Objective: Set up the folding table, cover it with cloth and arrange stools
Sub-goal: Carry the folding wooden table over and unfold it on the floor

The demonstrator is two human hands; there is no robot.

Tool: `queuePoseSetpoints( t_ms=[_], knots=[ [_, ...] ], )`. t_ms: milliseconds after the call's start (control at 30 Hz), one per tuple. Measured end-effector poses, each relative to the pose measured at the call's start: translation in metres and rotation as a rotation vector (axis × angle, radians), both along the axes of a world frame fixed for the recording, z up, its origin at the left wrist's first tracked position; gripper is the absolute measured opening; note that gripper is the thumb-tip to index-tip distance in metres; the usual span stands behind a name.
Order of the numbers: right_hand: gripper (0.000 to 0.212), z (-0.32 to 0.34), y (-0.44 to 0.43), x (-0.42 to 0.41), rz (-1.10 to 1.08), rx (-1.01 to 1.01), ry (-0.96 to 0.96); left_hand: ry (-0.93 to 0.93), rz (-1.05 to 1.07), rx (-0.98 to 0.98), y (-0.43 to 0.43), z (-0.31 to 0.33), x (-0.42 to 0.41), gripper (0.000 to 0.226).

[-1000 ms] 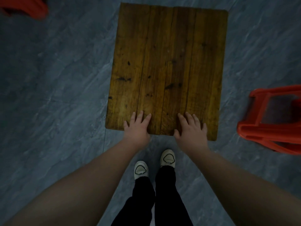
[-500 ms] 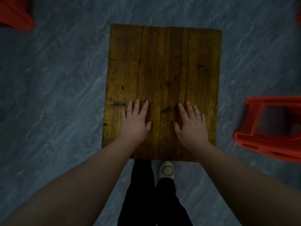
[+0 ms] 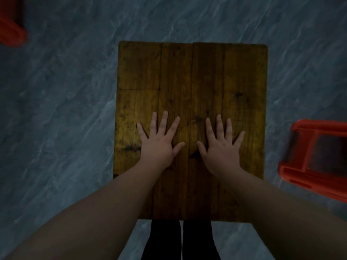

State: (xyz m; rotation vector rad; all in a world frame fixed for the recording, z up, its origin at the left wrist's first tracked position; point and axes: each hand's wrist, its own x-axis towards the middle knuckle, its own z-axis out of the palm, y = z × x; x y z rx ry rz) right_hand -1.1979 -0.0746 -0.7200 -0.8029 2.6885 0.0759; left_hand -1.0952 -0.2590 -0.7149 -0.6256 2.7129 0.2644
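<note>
1. Nearest the camera, dark trousers [image 3: 165,241] are seen below the near edge of the surface, straight behind the fingers, with a thin slit of floor showing between the two legs.
2. The left forearm [image 3: 93,212] and the right forearm [image 3: 272,212] are stretched forward across the near half of the wooden surface [image 3: 191,76].
3. The left hand [image 3: 159,147] is laid flat, palm down. Its fingers [image 3: 164,121] are straight and spread wide, resting on the wood, and nothing is gripped.
4. The right hand [image 3: 219,151] is laid down the same way, just beside the left. It is palm down, fingers splayed and relaxed, nothing held. The thumbs are pointed toward each other, with a narrow strip of wood and a plank seam left between them.
5. Under and beyond the fingertips, bare planks are seen running away from the person, marked with dark knots and stains. The far edge lies well past the fingertips, and the side edges sit outside the little fingers.
6. Off to the right of the right-hand fingers, well apart from the surface, a red stool [image 3: 315,166] is found on the floor [image 3: 65,109]. It appears to be lying on its side and is cut off by the frame.
7. Far beyond and to the left of the left-hand fingers, a second red stool [image 3: 11,29] is glimpsed in the corner, blurred and mostly cut off.
8. Grey marbled floor is seen all round.
</note>
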Motion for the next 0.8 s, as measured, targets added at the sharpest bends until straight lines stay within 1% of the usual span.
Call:
queuePoseSetpoints(
  t_ms=[200,333,433,500,567,700,800],
  knots=[
    [0.075,0.012,0.000,-0.008,-0.011,0.020,-0.084,-0.045,0.011,0.032,-0.003,0.011,-0.005,0.081],
    [0.077,0.021,-0.005,-0.009,-0.020,0.065,-0.132,-0.119,0.031,0.057,-0.001,0.020,-0.011,0.084],
    [0.079,0.038,-0.010,-0.018,-0.017,0.113,-0.242,-0.218,0.058,0.157,-0.004,0.037,-0.022,0.081],
    [0.073,0.051,-0.016,-0.030,-0.022,0.143,-0.358,-0.291,0.098,0.252,-0.009,0.054,-0.031,0.074],
    [0.067,0.082,-0.016,-0.037,-0.015,0.143,-0.427,-0.299,0.151,0.311,-0.012,0.087,-0.032,0.069],
    [0.064,0.170,-0.005,-0.024,0.024,0.122,-0.366,-0.266,0.186,0.289,-0.016,0.173,-0.016,0.068],
    [0.065,0.246,0.004,-0.010,0.046,0.068,-0.358,-0.191,0.209,0.287,-0.019,0.240,0.002,0.065]
  ],
)
